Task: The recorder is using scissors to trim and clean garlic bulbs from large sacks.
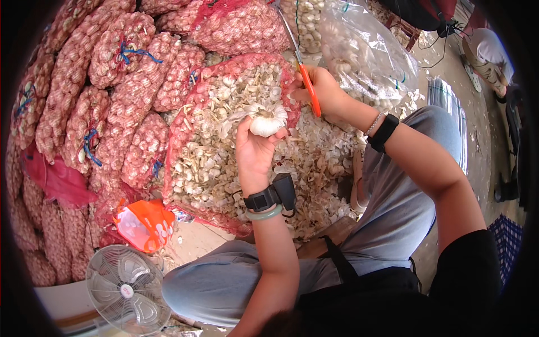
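The left hand point(255, 146) has its grip closed around one white garlic bulb point(268, 124). The thumb and fingers hold it from below and at the sides. The bulb is up in the air, over the middle of a big garlic pile point(210, 149).

The right hand point(325, 92) has its grip wrapped around the orange handles of the scissors point(310, 92). The shiny blades point up and a bit to the left, away from the person. The scissors are near the bulb but do not touch it. I cannot tell if the blades are a little apart or all the way together.

The left arm wears a black watch point(261, 200) and a pale green bangle point(264, 213). The right arm wears a black band point(384, 133) and a thin bracelet point(375, 124).

The pile has loose bits and dry skins, with a red net point(178, 137) along its edge. To the left, lots of full net sacks point(132, 112) lie close together, and some have blue ties point(90, 147). A clear plastic bag point(370, 45) of garlic sits past the right hand. An orange and white bag point(147, 224) lies near the round fan point(127, 291) at the bottom left.
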